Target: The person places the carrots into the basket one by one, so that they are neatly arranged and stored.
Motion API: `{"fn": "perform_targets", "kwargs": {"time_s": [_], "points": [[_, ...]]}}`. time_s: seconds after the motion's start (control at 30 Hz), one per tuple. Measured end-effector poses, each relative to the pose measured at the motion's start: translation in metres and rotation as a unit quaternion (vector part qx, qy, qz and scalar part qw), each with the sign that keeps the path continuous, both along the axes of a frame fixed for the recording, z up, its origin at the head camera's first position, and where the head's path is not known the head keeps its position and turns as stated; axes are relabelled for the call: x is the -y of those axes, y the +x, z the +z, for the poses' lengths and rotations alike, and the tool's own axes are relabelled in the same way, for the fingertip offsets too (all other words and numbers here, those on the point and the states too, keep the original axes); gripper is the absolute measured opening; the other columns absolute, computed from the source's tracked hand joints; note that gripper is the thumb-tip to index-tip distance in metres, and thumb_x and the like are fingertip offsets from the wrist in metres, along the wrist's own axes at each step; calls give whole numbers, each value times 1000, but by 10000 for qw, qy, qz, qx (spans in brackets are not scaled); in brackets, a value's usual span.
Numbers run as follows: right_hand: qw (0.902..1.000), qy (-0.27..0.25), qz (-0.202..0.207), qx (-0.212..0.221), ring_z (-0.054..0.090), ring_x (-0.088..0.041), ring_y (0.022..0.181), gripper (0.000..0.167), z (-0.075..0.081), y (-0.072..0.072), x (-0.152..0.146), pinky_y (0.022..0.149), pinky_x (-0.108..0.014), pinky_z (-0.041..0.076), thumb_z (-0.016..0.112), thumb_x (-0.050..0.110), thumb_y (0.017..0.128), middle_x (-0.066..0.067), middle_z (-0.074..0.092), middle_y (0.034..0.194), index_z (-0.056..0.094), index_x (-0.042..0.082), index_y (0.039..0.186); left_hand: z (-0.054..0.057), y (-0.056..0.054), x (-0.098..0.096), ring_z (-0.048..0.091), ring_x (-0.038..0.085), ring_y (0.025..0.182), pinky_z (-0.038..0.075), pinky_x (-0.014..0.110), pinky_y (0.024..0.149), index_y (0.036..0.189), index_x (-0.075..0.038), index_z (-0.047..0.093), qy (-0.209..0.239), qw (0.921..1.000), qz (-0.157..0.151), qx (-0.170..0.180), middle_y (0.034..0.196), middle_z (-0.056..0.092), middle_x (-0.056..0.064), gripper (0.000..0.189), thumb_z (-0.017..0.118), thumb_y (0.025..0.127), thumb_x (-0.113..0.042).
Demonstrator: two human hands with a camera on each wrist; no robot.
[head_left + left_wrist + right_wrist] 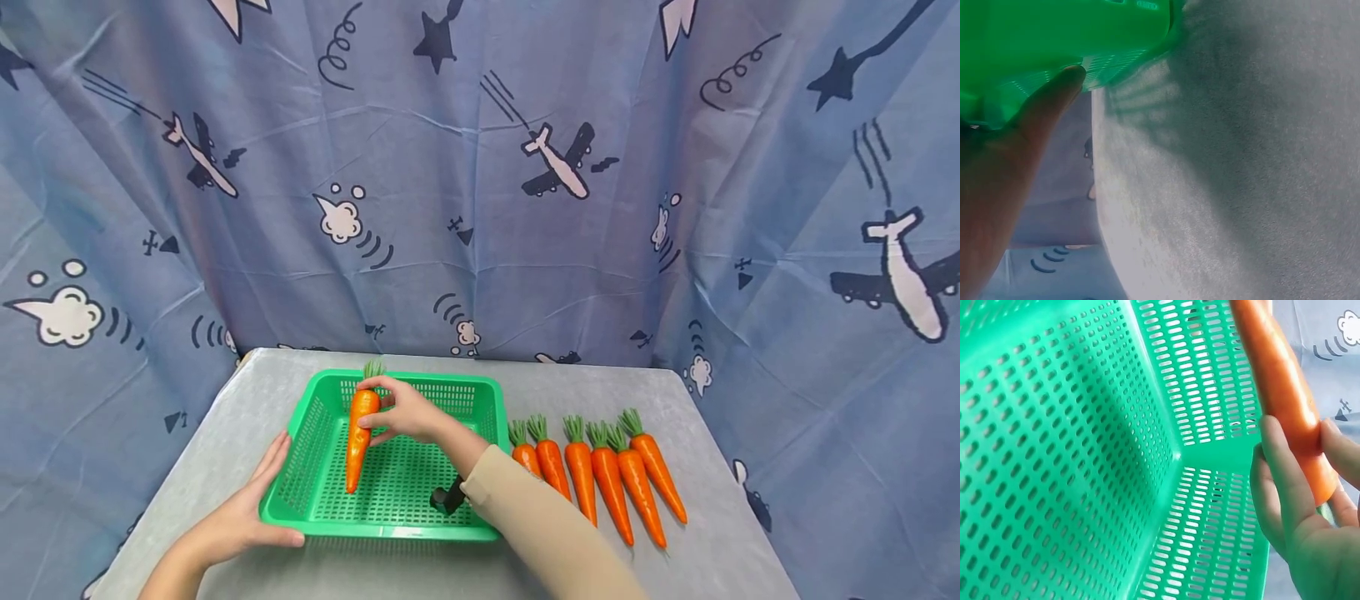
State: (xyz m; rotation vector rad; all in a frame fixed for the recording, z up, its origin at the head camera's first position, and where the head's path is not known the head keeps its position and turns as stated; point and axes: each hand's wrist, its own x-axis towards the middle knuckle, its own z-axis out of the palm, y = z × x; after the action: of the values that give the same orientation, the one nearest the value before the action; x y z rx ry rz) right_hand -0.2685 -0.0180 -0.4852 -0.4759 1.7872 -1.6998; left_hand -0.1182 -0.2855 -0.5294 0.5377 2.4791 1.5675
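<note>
In the head view my right hand pinches an orange carrot near its green top, above the left part of a green plastic basket. The carrot's tip points toward the front rim. The right wrist view has the carrot between thumb and fingers of the right hand, beside the basket's slotted wall. At the front left corner of the basket, my left hand rests with straight fingers along the side and the thumb toward the front. Its thumb lies against the basket's outside in the left wrist view.
To the right of the basket lie several more carrots in a row, green tops toward the back; the right sleeve overlaps some. A grey-white table carries everything. Patterned blue curtains hang behind and at both sides.
</note>
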Motion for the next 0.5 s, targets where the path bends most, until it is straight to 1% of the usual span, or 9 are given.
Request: {"fn": "perform_targets", "kwargs": {"time_s": [0.17,0.37,0.5], "points": [[9998,-23,165,104,70,-30,89,56,-7,0,8,75,-50,60,71,-8,89,-17,62,108,55,11,140,3,-1,-1,-6,-29,133,14,-3,95,163,-12,-5,29,10000,-5,90,167,-17,21,129,87,73,-8],[9994,103,319,109,69,-29,88,59,-15,0,19,75,-50,60,71,-8,89,-17,62,106,52,7,143,2,-1,1,-4,-27,135,14,-1,97,164,-13,-3,-100,9999,61,-49,168,-14,19,130,89,72,-11],[9988,207,417,122,69,-28,89,59,-21,2,26,75,-49,60,71,-8,89,-17,62,105,52,7,142,0,0,1,-4,-28,134,14,0,97,164,-13,-3,-153,9998,119,-27,168,-13,18,130,89,72,-12]]}}
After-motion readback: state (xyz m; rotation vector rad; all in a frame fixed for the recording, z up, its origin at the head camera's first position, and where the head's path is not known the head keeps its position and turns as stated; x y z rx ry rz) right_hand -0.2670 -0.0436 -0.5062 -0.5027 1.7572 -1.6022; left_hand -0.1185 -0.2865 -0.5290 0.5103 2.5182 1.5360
